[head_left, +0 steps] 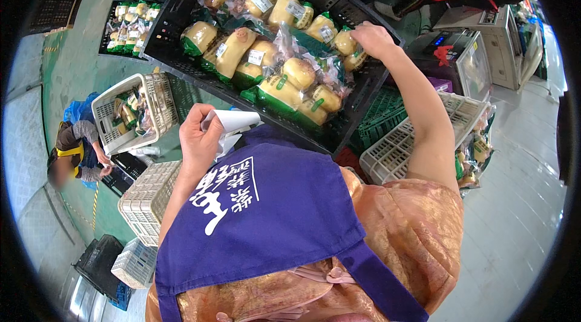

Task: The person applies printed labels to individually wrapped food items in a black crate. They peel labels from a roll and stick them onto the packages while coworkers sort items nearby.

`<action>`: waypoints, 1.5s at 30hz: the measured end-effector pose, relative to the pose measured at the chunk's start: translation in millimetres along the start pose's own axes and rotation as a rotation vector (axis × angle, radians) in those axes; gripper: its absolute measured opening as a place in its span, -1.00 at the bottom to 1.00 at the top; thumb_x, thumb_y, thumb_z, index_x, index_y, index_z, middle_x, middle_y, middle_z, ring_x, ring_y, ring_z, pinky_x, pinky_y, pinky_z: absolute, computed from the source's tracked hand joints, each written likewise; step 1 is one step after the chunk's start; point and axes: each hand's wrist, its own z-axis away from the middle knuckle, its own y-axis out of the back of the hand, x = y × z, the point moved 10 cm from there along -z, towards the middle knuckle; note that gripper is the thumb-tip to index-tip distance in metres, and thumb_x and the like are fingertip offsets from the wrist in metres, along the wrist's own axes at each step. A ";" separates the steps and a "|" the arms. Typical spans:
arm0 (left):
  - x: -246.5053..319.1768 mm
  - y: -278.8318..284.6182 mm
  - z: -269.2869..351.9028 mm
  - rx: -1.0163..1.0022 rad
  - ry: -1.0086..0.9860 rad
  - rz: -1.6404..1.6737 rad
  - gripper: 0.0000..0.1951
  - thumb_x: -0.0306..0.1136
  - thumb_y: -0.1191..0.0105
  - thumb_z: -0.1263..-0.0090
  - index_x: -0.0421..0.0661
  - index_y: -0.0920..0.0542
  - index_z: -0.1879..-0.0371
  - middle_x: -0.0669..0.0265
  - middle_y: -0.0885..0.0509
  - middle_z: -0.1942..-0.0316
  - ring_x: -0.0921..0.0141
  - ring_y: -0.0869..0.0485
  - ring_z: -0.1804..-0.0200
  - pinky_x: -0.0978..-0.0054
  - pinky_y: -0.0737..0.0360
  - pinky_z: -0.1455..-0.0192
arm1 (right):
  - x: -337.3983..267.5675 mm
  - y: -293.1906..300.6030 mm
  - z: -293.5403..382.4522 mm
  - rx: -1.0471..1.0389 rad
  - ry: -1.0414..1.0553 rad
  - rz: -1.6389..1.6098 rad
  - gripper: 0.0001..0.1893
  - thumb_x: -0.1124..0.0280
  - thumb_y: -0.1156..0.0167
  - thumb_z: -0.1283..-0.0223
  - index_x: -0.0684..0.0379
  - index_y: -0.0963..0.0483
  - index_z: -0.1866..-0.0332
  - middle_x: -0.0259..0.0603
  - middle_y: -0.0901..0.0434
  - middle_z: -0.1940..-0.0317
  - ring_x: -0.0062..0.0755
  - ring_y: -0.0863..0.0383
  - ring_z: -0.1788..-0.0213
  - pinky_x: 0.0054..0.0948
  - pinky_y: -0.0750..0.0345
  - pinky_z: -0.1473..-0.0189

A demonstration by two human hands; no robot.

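Note:
Before me a black plastic crate (156,56) holds several clear-and-green plastic packs of what look like lotus root. White printed labels are stuck on some, such as the long pack (236,52) on the left and the pack (283,11) at the back. In the front row, a large pack (281,93) shows no white label. My left hand (202,134) pinches a curled strip of white paper (236,119) just outside the crate's near edge. At the crate's right end, the fingers of my right hand (374,40) touch a small pack (345,43); whether they grip it is hidden.
On the left a co-worker (75,149) reaches beside a white basket (131,145) of packs. Another black crate (103,45) of packs lies beyond. White baskets (150,204) stand by my left side. A white basket (386,163) and machines (458,59) are on the right.

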 end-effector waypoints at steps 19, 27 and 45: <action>-8.5 -5.8 -1.1 -0.017 0.066 0.031 -0.94 -0.50 -0.11 -0.36 -0.17 -0.52 0.29 0.51 -0.50 0.44 0.67 -0.39 0.38 0.68 -0.38 0.36 | 0.9 -32.2 -17.8 -0.102 -0.044 -0.078 -0.74 0.46 0.02 -0.22 0.11 -0.55 0.04 -0.15 -0.60 0.04 -0.07 -0.54 -0.11 -0.20 -0.57 -0.05; -1.5 -8.2 -3.6 -0.021 0.013 -0.049 -0.92 -0.47 -0.11 -0.36 -0.19 -0.53 0.27 0.47 -0.54 0.43 0.65 -0.44 0.37 0.64 -0.43 0.31 | 2.2 -28.8 -0.2 0.062 -0.102 -0.110 -0.72 0.43 0.01 -0.25 0.08 -0.42 -0.06 -0.11 -0.48 0.02 -0.07 -0.52 -0.10 -0.09 -0.55 -0.02; -7.1 7.9 -0.8 0.045 0.085 -0.109 -0.92 -0.46 -0.11 -0.32 -0.18 -0.53 0.29 0.43 -0.55 0.47 0.62 -0.45 0.40 0.61 -0.46 0.34 | -104.3 17.5 -179.3 0.183 -0.357 -1.605 -0.46 0.39 -0.19 -0.16 0.31 -0.34 -0.27 -0.10 -0.60 -0.02 -0.42 -0.65 0.37 -0.43 -0.59 0.29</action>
